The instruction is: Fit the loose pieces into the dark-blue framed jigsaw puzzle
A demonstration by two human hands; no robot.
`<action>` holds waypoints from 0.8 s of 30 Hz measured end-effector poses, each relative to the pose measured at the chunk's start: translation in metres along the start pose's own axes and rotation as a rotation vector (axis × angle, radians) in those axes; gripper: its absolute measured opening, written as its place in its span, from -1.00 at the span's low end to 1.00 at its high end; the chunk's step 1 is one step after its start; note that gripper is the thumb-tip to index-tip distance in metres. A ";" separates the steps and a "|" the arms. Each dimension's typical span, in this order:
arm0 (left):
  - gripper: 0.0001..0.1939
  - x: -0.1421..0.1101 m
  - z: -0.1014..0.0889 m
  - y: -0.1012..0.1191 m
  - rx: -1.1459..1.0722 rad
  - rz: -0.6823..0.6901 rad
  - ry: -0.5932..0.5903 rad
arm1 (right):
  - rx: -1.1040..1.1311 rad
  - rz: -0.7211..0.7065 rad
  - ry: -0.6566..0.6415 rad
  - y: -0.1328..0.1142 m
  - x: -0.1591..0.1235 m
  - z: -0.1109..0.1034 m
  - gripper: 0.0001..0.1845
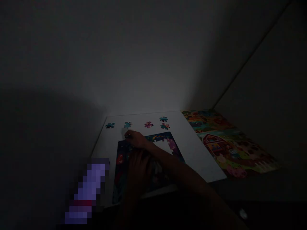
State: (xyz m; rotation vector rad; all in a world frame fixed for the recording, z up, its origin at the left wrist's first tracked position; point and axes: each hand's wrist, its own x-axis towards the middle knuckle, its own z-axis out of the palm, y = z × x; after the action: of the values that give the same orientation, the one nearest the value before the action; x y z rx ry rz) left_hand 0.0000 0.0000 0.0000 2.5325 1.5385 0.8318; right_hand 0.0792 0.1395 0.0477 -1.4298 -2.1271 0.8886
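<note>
Head camera looks down into a very dim scene, lit only over a white rectangular board [192, 143] that lies flat. On it sits a dark blue, partly assembled cardboard jigsaw puzzle [168, 140] with a bare white gap in its middle right. The right hand [135, 139] reaches across from the lower right, its forearm passing over the puzzle, and rests at the puzzle's upper left corner. Its fingers are curled close together at the tip, and something small and dark seems pinched there, but the light is too poor to tell whether it is a piece or only shadow. The left hand [139, 169] lies lower, flat on the puzzle's left half with its fingers spread loosely; it grips nothing that can be seen.

Beyond the puzzle, along the far edge of the board, loose pieces lie well apart from one another: a dark teal piece [110, 125] at the left, a light teal piece [128, 124] just beyond the right hand, a pink piece [148, 124], and two teal pieces [164, 122] close together at the right. A brightly coloured finished farm puzzle [225, 143] with a red barn lies beside the board on the right, touching its edge.
</note>
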 end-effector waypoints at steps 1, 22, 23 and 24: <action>-0.64 -0.001 0.003 -0.001 0.026 0.009 0.015 | 0.030 0.007 0.020 0.009 -0.008 -0.006 -0.76; -0.66 -0.001 0.003 -0.001 0.121 0.046 0.015 | 0.190 0.109 0.109 0.095 -0.096 -0.056 -0.79; -0.66 -0.001 0.003 -0.001 0.122 0.047 0.006 | 0.135 0.118 0.108 0.093 -0.096 -0.056 -0.78; -0.66 -0.001 0.003 -0.001 0.121 0.049 -0.002 | 0.090 0.123 0.106 0.091 -0.097 -0.056 -0.78</action>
State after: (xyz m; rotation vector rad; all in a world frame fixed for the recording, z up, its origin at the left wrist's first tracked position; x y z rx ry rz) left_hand 0.0000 0.0002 -0.0030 2.6645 1.5789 0.7637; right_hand 0.2122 0.0891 0.0227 -1.5404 -1.9151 0.9196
